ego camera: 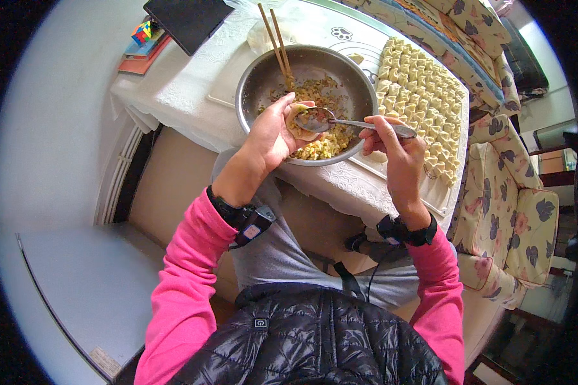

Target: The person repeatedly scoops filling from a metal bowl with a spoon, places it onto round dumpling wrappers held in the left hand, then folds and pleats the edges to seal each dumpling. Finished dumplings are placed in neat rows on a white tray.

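Note:
My left hand (275,129) cups a round dough wrapper (298,131) over the near-left part of a large steel bowl (243,98). The handle of a metal spoon (361,124) is held in my right hand (396,147), and the spoon's bowl lies over the wrapper. Part of the wrapper is hidden behind the spoon. Chopped filling (320,148) with yellow and green bits covers much of the steel bowl's inside. A pair of wooden chopsticks (280,45) leans on its far rim, tips in the filling.
Rows of shaped dumplings (416,103) cover a board at the right of the white-clothed table (180,98). A black flat device (188,21) and a puzzle cube (142,32) on books sit at the far left. Floral armchairs (491,192) stand to the right.

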`<state>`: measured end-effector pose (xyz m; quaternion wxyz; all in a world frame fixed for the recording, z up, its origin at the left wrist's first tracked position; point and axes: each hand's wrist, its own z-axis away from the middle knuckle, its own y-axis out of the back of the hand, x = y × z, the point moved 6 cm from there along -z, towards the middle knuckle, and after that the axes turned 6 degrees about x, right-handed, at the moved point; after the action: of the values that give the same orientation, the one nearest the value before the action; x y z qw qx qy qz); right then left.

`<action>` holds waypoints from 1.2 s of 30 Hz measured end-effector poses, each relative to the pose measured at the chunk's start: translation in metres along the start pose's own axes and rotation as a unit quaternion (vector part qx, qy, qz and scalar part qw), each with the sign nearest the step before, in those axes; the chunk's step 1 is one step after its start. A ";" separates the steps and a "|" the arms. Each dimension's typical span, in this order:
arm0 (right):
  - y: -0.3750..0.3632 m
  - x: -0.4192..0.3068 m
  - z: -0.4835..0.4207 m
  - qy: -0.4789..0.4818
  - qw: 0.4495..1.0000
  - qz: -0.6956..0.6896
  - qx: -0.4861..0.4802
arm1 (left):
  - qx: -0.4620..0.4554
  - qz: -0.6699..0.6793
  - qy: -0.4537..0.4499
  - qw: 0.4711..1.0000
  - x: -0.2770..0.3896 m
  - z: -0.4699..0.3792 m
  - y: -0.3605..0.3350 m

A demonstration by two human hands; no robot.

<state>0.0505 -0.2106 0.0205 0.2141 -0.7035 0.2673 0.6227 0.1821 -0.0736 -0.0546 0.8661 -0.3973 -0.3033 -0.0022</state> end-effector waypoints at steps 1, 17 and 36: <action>-0.001 0.001 0.001 0.002 1.000 0.008 0.001 | 0.006 -0.001 0.001 1.000 0.000 0.001 0.000; 0.027 -0.025 0.004 0.116 0.990 0.026 0.079 | 0.002 0.009 -0.016 1.000 0.011 -0.004 0.013; -0.034 -0.028 0.020 0.522 0.768 0.352 -0.120 | -0.096 0.024 0.008 0.995 -0.005 0.028 -0.024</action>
<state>0.0546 -0.1691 0.0449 -0.2787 -0.7965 0.4901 0.2183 0.1579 -0.0719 -0.0272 0.8262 -0.4855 -0.2854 -0.0138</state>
